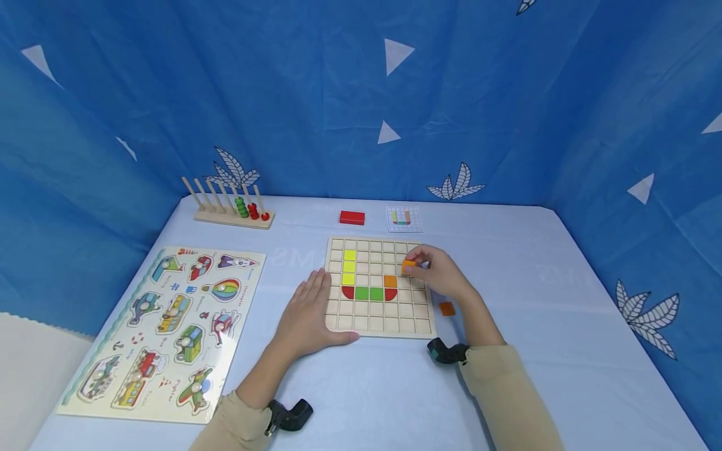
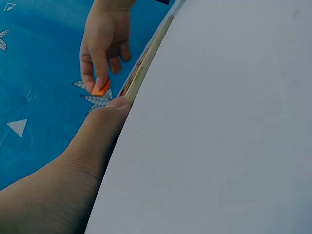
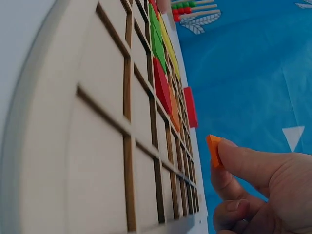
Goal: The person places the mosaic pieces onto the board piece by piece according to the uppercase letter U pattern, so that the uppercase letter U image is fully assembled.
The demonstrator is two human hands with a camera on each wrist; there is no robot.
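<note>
My right hand (image 1: pixel 439 270) pinches an orange square tile (image 3: pixel 213 150) between thumb and fingers, held over the right side of a wooden grid board (image 1: pixel 372 318). Splayed flat, my left hand (image 1: pixel 307 316) rests along the board's left edge, its thumb (image 2: pixel 118 102) at the front edge. Set in the board are a column of yellow tiles (image 1: pixel 349 265), two green tiles (image 1: pixel 369 293), a red rounded corner tile (image 1: pixel 348 292) at either end of the green ones, and one orange tile (image 1: pixel 390 281) above the right red corner. Another orange tile (image 1: pixel 447 309) lies on the table right of the board.
Behind the board lie a red block (image 1: pixel 352 217) and a pattern card (image 1: pixel 403 219) showing a similar coloured shape. A wooden peg stand (image 1: pixel 234 216) with green and red beads stands at the back left. A vehicle picture puzzle (image 1: pixel 222 376) covers the left of the table.
</note>
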